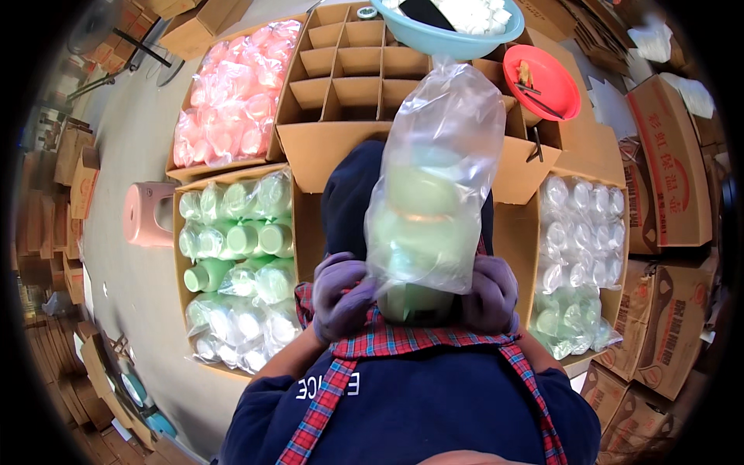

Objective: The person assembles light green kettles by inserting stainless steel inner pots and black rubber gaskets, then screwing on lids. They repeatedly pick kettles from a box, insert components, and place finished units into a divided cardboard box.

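A clear plastic bag (457, 105) covers most of a pale green vacuum flask (418, 304) in front of my body. The flask's lower end sticks out below the bag's mouth, close to my plaid apron. My left hand (339, 298), in a purple glove, pinches the bag's edge on the left. On the other side my right hand (492, 296), gloved too, has its fingers curled at the bag's edge. The bag's far end stands loose and crumpled above the flask.
Ahead lies a divided carton (333, 128), with a blue basin (446, 45) of white pieces and a red bowl (570, 85) on it. Boxes of bagged pink parts (232, 93), green flasks (232, 240) and bagged white parts (581, 232) surround me. A pink stool (139, 217) stands left.
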Demonstrator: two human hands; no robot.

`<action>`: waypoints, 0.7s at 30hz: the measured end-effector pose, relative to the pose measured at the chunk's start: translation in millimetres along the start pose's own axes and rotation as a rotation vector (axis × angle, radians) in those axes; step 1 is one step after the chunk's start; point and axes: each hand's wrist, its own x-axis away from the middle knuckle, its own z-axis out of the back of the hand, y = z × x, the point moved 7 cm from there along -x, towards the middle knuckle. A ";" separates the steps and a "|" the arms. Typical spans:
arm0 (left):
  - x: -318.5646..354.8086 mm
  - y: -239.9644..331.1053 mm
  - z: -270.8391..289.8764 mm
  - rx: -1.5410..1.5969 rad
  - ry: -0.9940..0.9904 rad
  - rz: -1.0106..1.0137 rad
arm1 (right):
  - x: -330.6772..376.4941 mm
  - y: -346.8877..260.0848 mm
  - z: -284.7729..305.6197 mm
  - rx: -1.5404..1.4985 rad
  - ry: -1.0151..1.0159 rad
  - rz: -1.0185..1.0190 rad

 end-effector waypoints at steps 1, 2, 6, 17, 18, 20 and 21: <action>-2.8 4.2 -4.3 0.059 -0.079 -0.059 | -5.4 1.7 -5.6 -0.053 -0.150 0.001; 5.2 -1.2 -9.7 0.102 -0.089 -0.017 | -9.3 5.3 -10.0 -0.107 -0.302 0.003; 48.3 -18.1 -14.4 0.342 -0.717 0.228 | 46.4 15.9 -21.6 -0.252 -0.862 -0.111; -48.1 -51.0 -42.3 -0.067 -0.759 0.755 | 98.0 23.6 -9.5 -0.094 -0.830 -0.315; -25.0 -59.4 -25.1 0.101 -0.765 0.795 | 100.7 22.1 -10.1 -0.111 -0.808 -0.354; 54.9 -85.3 -13.9 0.251 -0.484 0.752 | 95.1 39.9 -18.4 -0.219 -0.797 -0.429; 97.6 -78.2 4.5 0.225 -0.233 0.671 | 86.1 26.4 -33.0 -0.297 -0.798 -0.396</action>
